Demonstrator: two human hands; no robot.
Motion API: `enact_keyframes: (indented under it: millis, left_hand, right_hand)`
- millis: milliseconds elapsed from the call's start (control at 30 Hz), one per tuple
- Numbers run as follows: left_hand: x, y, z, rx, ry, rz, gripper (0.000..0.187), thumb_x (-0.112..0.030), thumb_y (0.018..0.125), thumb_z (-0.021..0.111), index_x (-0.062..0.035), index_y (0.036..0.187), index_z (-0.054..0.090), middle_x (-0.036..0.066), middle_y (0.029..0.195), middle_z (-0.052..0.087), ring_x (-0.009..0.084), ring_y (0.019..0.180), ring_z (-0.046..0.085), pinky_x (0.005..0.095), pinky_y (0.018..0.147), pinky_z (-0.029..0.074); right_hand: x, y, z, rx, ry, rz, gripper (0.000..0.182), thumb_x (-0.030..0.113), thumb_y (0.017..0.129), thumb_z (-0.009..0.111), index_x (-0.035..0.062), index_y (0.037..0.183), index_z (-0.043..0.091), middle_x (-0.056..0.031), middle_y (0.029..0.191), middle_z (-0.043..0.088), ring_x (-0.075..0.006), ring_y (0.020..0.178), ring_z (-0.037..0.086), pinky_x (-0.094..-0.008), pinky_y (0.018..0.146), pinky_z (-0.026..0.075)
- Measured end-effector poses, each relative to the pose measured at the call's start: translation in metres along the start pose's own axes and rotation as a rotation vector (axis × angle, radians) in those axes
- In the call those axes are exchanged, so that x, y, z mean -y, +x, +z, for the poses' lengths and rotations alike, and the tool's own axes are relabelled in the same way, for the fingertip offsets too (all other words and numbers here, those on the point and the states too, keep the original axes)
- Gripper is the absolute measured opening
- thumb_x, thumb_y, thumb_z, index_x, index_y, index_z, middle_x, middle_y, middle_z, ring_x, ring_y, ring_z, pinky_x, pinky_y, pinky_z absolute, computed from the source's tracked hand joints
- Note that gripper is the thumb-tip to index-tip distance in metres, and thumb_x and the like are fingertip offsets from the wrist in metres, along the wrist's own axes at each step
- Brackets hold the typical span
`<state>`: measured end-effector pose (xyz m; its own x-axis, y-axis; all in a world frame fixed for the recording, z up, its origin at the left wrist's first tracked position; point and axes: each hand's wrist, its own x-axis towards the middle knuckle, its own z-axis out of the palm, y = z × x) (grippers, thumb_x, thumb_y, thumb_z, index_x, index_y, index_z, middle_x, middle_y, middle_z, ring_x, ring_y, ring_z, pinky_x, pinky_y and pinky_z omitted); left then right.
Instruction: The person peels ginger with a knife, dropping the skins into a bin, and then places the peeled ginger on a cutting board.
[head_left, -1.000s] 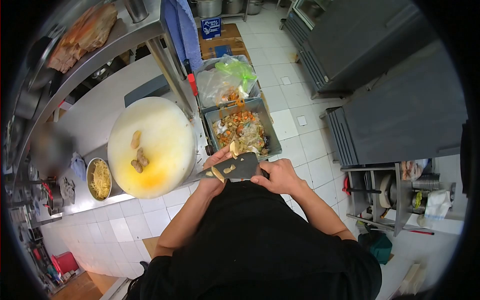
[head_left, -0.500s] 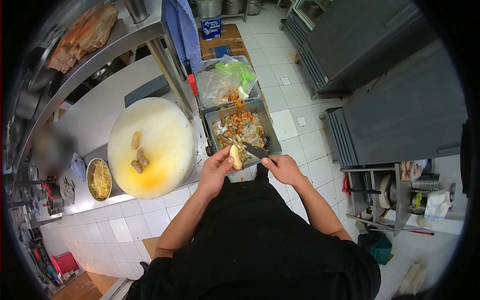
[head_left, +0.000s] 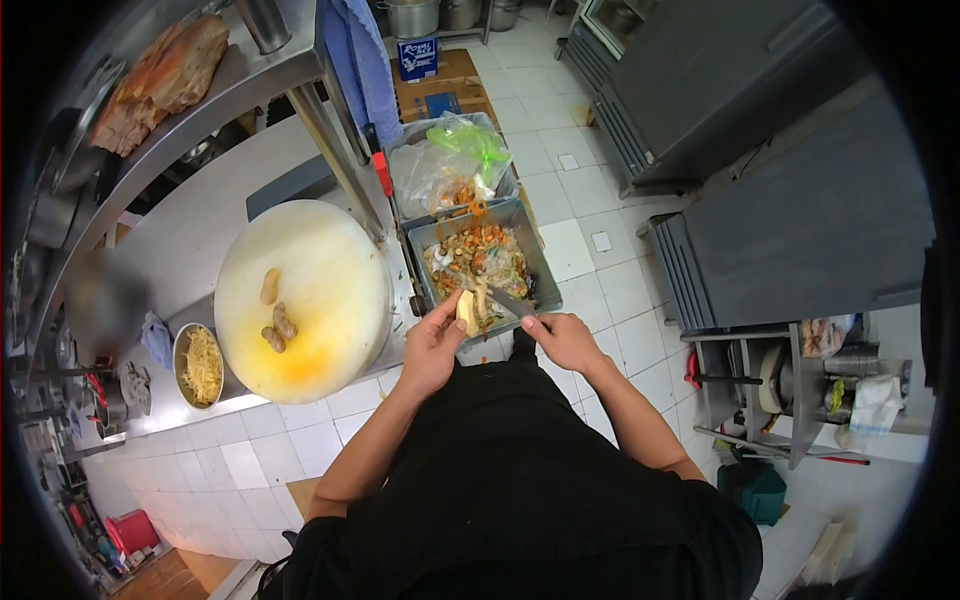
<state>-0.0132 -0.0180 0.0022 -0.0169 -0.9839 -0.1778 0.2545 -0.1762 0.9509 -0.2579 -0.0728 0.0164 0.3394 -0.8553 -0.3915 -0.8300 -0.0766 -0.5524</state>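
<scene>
My left hand (head_left: 433,342) is closed around a pale yellow piece of ginger (head_left: 466,311), its peeled side showing. In my right hand (head_left: 564,341) is a wide-bladed knife (head_left: 512,303), its blade pointing left against the ginger. A strip of peel (head_left: 481,296) hangs by the blade. Both hands are over the near end of a grey bin (head_left: 543,270) holding vegetable scraps. To the left, knobbly ginger pieces (head_left: 284,322) and a paler ginger piece (head_left: 270,287) lie on a round white chopping board (head_left: 335,235). Beside the board stands a bowl of yellow shreds (head_left: 203,366).
A second bin with a clear plastic bag (head_left: 425,178) adjoins the scrap bin. A red-handled tool (head_left: 382,172) and a blue towel (head_left: 362,70) hang at the counter's end. Cooked meat (head_left: 165,82) rests on the upper shelf. Grey cabinets (head_left: 790,210) stand to the right.
The knife has shifted slightly along the ginger, and the peel strip now hangs more visibly over the bin. Both hands keep their grips in nearly the same place.
</scene>
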Motion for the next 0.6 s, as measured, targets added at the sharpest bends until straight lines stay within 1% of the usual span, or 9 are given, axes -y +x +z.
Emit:
enact_keyframes:
  millis: [67,133,167,233,267,300,333,400,600]
  left_hand:
    - [-0.003,-0.001,0.001,-0.02,0.011,-0.006,0.043,-0.002,0.101,0.05,0.0021,0.143,0.048,0.008,0.124,0.063,0.0133,0.11,0.06,0.0288,0.097,0.048]
    - [-0.006,0.003,0.001,-0.082,-0.347,-0.19,0.042,-0.004,0.102,0.048,0.0001,0.144,0.047,0.011,0.126,0.063,0.0188,0.112,0.063,0.0326,0.099,0.05]
    - [-0.006,0.005,0.0,-0.08,-0.347,-0.191,0.042,-0.004,0.102,0.048,0.0001,0.144,0.047,0.011,0.126,0.063,0.0188,0.112,0.063,0.0326,0.099,0.05]
    - [-0.006,0.008,-0.004,-0.071,-0.546,-0.243,0.042,-0.007,0.102,0.047,0.0004,0.143,0.046,0.013,0.125,0.064,0.0241,0.113,0.064,0.0368,0.098,0.052]
    - [-0.004,0.01,-0.008,-0.07,-0.545,-0.244,0.042,-0.007,0.102,0.047,0.0004,0.143,0.046,0.013,0.125,0.064,0.0241,0.113,0.064,0.0368,0.098,0.052]
    - [-0.003,0.013,-0.01,0.004,-0.597,-0.235,0.042,-0.007,0.102,0.049,0.0012,0.143,0.046,0.014,0.124,0.065,0.0245,0.112,0.064,0.0374,0.097,0.054]
    - [-0.001,0.014,-0.012,0.078,-0.648,-0.226,0.042,-0.007,0.101,0.05,0.0021,0.142,0.045,0.014,0.123,0.065,0.0248,0.111,0.065,0.0379,0.095,0.055]
    - [0.0,0.015,-0.011,0.064,-0.629,-0.268,0.042,-0.009,0.101,0.052,0.0028,0.141,0.046,0.014,0.122,0.066,0.024,0.11,0.065,0.0369,0.095,0.055]
    - [-0.007,0.012,-0.009,0.086,-0.596,-0.277,0.041,-0.012,0.101,0.055,0.0031,0.139,0.049,0.013,0.12,0.067,0.0209,0.107,0.066,0.033,0.093,0.055]
  right_hand:
    - [-0.004,0.0,0.001,-0.01,0.043,0.04,0.063,0.061,0.096,0.049,0.0034,0.082,0.07,-0.021,0.072,0.066,-0.0432,0.074,0.065,-0.0476,0.068,0.051]
    - [0.001,-0.006,0.0,-0.024,0.048,0.02,0.059,0.059,0.095,0.052,0.0043,0.082,0.07,-0.0192,0.071,0.066,-0.042,0.074,0.065,-0.0471,0.068,0.051]
    - [0.004,-0.01,-0.001,-0.025,0.048,0.022,0.059,0.059,0.095,0.052,0.0043,0.082,0.07,-0.0192,0.071,0.066,-0.042,0.074,0.065,-0.0471,0.068,0.051]
    - [0.018,-0.019,-0.004,-0.036,0.069,-0.152,0.053,0.055,0.094,0.057,0.0051,0.082,0.069,-0.0175,0.07,0.066,-0.0398,0.073,0.066,-0.0467,0.067,0.05]
    - [0.02,-0.022,-0.003,-0.076,0.053,-0.291,0.051,0.055,0.091,0.061,0.0054,0.08,0.067,-0.0165,0.066,0.064,-0.038,0.068,0.066,-0.0468,0.063,0.05]
    - [0.024,-0.024,-0.003,-0.076,0.054,-0.291,0.051,0.055,0.091,0.061,0.0054,0.08,0.067,-0.0165,0.066,0.064,-0.038,0.068,0.066,-0.0468,0.063,0.05]
    - [0.027,-0.026,-0.003,-0.108,-0.024,-0.393,0.051,0.056,0.09,0.062,0.0062,0.077,0.063,-0.0146,0.061,0.06,-0.0375,0.062,0.062,-0.0456,0.057,0.047]
    - [0.031,-0.028,-0.002,-0.159,-0.131,-0.53,0.055,0.059,0.087,0.065,0.0077,0.071,0.055,-0.0115,0.054,0.055,-0.0368,0.053,0.058,-0.0446,0.05,0.043]
    - [0.037,-0.029,-0.005,-0.166,-0.204,-0.559,0.057,0.06,0.087,0.064,0.0065,0.07,0.056,-0.0119,0.054,0.056,-0.0373,0.054,0.059,-0.0445,0.05,0.044]
